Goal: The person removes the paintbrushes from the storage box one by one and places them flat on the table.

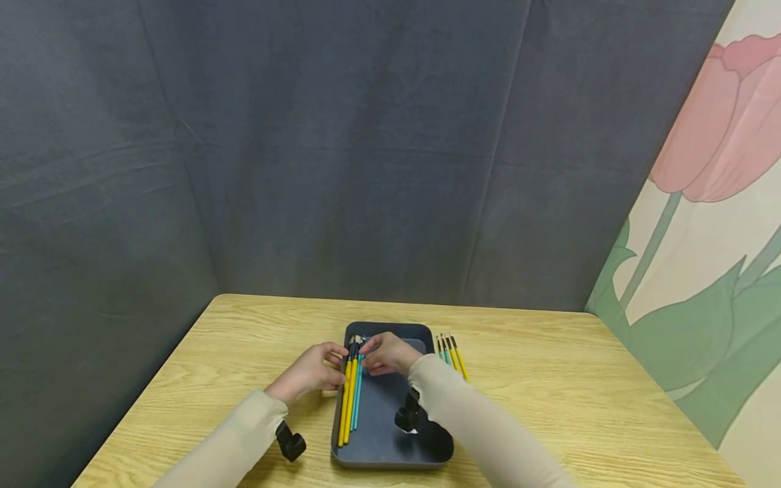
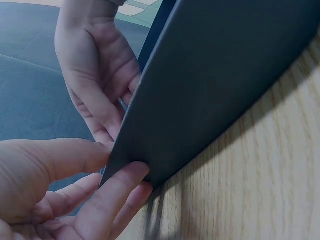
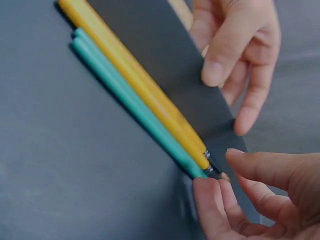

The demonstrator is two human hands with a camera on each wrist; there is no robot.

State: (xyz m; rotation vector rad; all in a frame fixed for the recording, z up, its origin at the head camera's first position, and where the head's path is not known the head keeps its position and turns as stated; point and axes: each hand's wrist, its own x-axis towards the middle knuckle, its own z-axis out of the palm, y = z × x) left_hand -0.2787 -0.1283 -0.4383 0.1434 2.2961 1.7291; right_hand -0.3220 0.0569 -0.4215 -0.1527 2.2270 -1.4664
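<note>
A dark grey rectangular tray (image 1: 387, 407) lies on the table with paintbrushes along its left inner side. The yellow-handled paintbrushes (image 3: 142, 92) lie against the wall, and the teal-handled paintbrushes (image 3: 125, 102) run beside them, bristle ends toward the tray's far end. My left hand (image 1: 314, 369) pinches the tray's left wall, its thumb at the rim and fingers on the outer face. Over the bristle ends is my right hand (image 1: 390, 354), its fingertips (image 3: 205, 187) touching the teal brushes' upper end and its thumb apart near the wall. Those fingers partly hide the bristles.
More paintbrushes (image 1: 453, 354), with yellow and teal handles, lie on the wooden table (image 1: 549, 393) just right of the tray, partly behind my right forearm. A dark cloth (image 1: 366, 169) hangs behind the table. Beyond the table's right side is a wall with painted tulips (image 1: 714, 129).
</note>
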